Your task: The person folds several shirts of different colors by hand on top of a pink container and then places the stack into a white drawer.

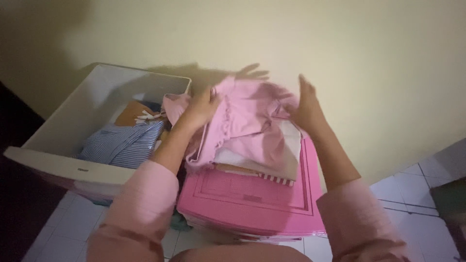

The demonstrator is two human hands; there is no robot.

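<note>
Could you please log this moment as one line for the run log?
left hand: on pink garment | right hand: on same garment | garment: atop folded pile on pink cabinet | white drawer: open

The pink garment [252, 116] covers most of the folded stack [272, 167] beneath it, so only the edges of those pieces show, and it hides the left hand [201, 107] fingertips. The open drawer [63, 165] runs off into darkness at the left, and its deeper contents are hidden under the striped shirt [124, 143].
</note>
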